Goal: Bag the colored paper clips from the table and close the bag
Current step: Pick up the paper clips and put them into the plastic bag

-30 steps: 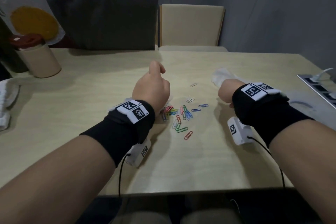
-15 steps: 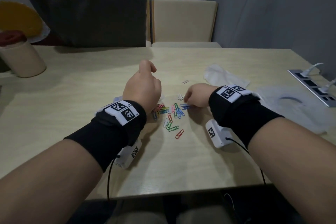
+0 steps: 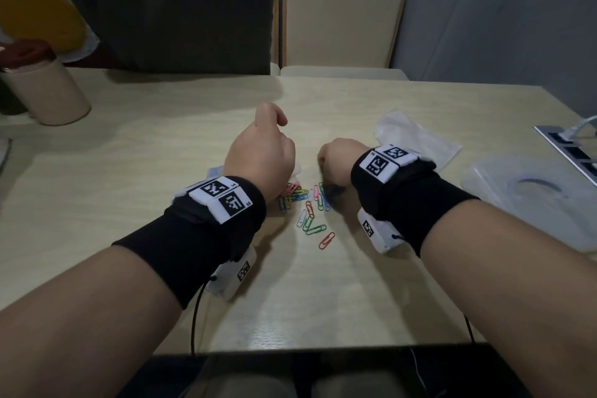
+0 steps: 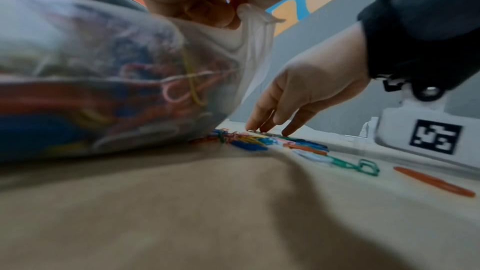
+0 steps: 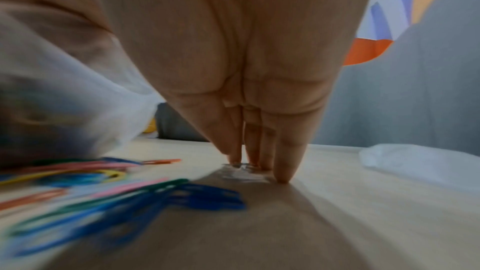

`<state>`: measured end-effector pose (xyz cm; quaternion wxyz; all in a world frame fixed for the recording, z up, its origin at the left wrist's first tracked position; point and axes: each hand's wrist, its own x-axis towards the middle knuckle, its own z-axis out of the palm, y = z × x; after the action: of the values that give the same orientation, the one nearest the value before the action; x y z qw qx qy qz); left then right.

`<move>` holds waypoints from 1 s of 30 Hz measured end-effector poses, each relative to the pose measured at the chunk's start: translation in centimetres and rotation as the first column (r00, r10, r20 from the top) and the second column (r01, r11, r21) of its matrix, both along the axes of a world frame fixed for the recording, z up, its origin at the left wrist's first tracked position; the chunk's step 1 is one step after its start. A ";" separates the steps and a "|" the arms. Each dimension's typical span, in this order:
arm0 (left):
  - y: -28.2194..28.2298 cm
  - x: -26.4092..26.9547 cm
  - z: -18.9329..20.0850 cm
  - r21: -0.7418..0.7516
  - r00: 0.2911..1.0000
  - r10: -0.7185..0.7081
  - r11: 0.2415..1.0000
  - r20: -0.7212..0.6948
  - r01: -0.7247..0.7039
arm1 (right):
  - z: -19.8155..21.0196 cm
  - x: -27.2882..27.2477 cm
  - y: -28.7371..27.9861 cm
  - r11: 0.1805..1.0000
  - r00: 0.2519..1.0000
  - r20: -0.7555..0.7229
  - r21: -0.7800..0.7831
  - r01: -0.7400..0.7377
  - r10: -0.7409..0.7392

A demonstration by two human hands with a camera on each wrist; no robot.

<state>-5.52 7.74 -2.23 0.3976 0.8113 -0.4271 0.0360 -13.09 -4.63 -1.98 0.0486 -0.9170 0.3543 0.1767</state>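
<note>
A heap of colored paper clips [image 3: 307, 203] lies on the table [image 3: 161, 145] between my hands. My left hand [image 3: 258, 152] pinches the mouth of a clear plastic bag [image 4: 103, 81] that rests on the table and holds several clips; in the head view the hand hides most of the bag. My right hand [image 3: 332, 160] is at the heap's far right, its straight fingertips [image 5: 281, 178] pressing down on a pale clip [image 5: 244, 174] on the tabletop. Blue and green clips [image 5: 155, 194] lie just in front of them. One red clip [image 3: 326, 241] lies apart, nearer to me.
A white tissue [image 3: 416, 136] lies behind my right wrist. A clear plastic lid [image 3: 533, 197] and a power strip [image 3: 568, 145] are at the right edge. A beige cup [image 3: 48, 90] with a red lid stands far left. Two chairs stand behind the table.
My right hand has moved left from the tissue to the heap of clips, and the stray pale clips beyond the heap have come in with it. The left hand has stayed put.
</note>
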 end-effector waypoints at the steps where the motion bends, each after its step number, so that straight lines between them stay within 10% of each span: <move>1: 0.0 0.1 0.0 0.001 1.000 -0.002 1.000 0.002 0.002 | 0.1 -0.3 0.9 0.999 0.999 0.011 -0.013 -0.041 0.041; 30: 2.4 1.5 0.8 0.006 0.997 -0.027 1.000 0.076 0.027 | -0.5 -3.3 5.8 0.921 0.917 0.180 0.099 -0.376 0.355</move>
<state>-4.05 10.12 -1.43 0.3796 0.8044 -0.4529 0.0605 -16.37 1.21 -2.49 0.1028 -0.9730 0.1591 0.1321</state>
